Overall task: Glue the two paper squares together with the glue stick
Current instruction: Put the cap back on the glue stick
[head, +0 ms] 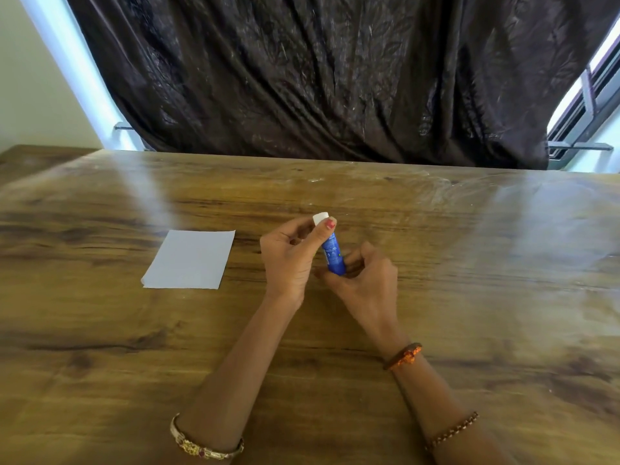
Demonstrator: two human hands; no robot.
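Observation:
A blue glue stick (pixel 332 256) with a white cap (pixel 319 218) is held tilted above the table, between both hands. My left hand (pixel 291 260) pinches the white cap end with thumb and fingers. My right hand (pixel 364 280) grips the blue barrel at its lower end. To the left of the hands, white paper squares (pixel 190 260) lie flat on the table, stacked so that a second edge shows at the near left corner.
The wooden table (pixel 469 313) has a glossy clear cover and stretches wide on all sides. A dark curtain (pixel 318 78) hangs behind the far edge. A window frame (pixel 590 105) shows at the far right.

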